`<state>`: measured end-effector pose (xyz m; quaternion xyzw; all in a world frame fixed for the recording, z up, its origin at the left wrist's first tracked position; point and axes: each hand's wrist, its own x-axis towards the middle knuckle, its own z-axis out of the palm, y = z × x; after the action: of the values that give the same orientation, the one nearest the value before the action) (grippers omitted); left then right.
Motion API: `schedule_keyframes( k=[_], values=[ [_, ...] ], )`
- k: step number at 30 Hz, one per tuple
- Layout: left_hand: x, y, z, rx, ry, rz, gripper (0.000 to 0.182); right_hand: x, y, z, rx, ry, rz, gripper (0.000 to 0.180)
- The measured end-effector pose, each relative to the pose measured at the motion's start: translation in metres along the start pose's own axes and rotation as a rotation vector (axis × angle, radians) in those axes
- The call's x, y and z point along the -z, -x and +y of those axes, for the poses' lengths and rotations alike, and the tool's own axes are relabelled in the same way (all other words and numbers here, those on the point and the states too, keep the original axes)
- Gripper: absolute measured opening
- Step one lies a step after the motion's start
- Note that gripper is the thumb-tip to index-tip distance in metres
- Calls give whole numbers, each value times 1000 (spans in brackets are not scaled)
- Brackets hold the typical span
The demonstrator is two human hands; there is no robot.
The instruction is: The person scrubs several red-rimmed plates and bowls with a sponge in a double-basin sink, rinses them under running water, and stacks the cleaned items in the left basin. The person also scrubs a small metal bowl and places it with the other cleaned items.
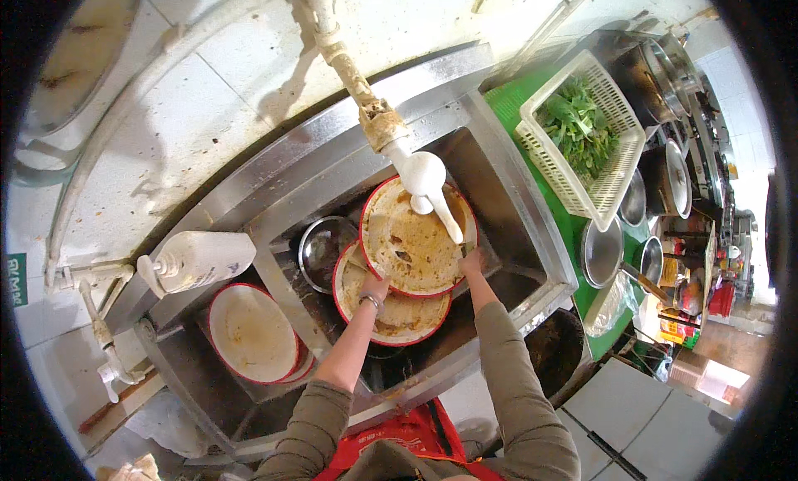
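Observation:
A large red-rimmed enamel plate point(430, 257), soiled with brown and yellow residue, tilts over a second red-rimmed plate point(399, 322) in the steel sink basin point(517, 257). At the upper plate's lower left edge, my left hand point(376, 286) grips the rim; a bracelet circles that wrist. My right hand point(472, 261) is closed at the right rim. Just above its fingers is a small greyish patch that I cannot identify. A white plastic tap point(425, 174) hangs over the upper plate and hides part of it. Left of the plates sits a steel bowl point(324, 247).
In the left basin are stacked red-rimmed plates point(252, 334). A white pump bottle point(209, 263) lies along the sink's back left. To the right, a white plastic basket point(530, 132) of leafy greens point(576, 123) stands on a green surface point(548, 216), near a saucepan point(603, 250) and several pots.

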<state>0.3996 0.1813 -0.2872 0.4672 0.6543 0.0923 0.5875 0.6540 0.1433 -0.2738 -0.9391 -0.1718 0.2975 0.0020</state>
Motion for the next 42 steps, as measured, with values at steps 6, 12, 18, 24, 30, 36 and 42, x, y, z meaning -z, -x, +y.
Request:
schedule_keyframes(
  k=[6, 12, 18, 24, 30, 36, 42],
  values=[
    [-8, 13, 29, 56, 118, 200, 30, -11, -28, 13, -50, -157, -166, 67],
    [-5, 23, 49, -108, 264, 293, 25, -11, -52, 18, 389, 534, -528, 92],
    [15, 17, 56, -21, 718, -69, 21, 46, -7, -10, 509, 648, -533, 52],
    [36, 67, 76, -339, 427, -131, 27, 89, 124, -70, 789, 231, -359, 43],
    [78, 144, 82, -20, 737, -84, 57, 47, 191, -91, 1131, -229, -355, 42],
    [105, 202, 58, -317, 814, -120, 57, 41, 137, -108, 951, 182, 203, 28],
    [130, 212, 29, -608, 744, -100, 44, 65, 158, -102, 989, -141, 485, 24]
  ],
)
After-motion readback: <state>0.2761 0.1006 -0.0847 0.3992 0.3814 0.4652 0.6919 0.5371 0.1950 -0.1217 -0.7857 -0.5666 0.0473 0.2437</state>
